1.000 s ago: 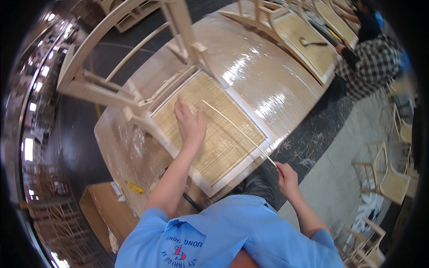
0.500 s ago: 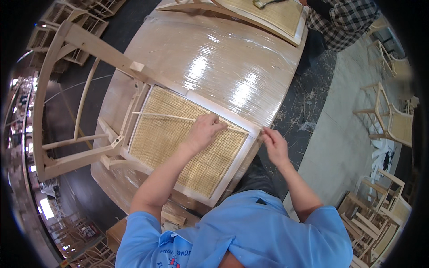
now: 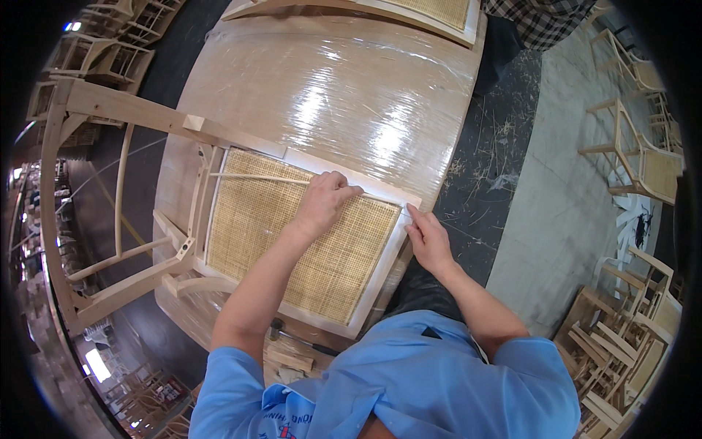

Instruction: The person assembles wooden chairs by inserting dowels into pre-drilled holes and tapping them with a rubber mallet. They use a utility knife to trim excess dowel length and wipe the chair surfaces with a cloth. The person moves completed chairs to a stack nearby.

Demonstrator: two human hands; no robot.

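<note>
A wooden chair [image 3: 194, 126] lies on its side on a film-wrapped table, its woven cane panel [image 3: 292, 241] set in a pale frame facing up. A thin pale cane strip [image 3: 252, 177] runs along the panel's far edge. My left hand [image 3: 322, 203] is over the panel with fingers closed on the strip, hiding its middle. At the frame's right corner, my right hand [image 3: 430, 238] has its fingers bent, with the fingertips at the strip's right end. The strip's left end lies loose near the chair's seat rail.
A second cane-panelled chair [image 3: 431, 9] lies across the table's [image 3: 241, 80] far side, near a person in a checked shirt [image 3: 545, 20]. A hammer [image 3: 300, 339] lies by wood pieces near my waist. Chairs [image 3: 643, 164] stand on the right; cane scraps litter the dark floor [image 3: 486, 157].
My right fingertips have moved in onto the frame's corner. My left hand stays on the strip, which now lies closer along the panel's far edge. The view has shifted slightly.
</note>
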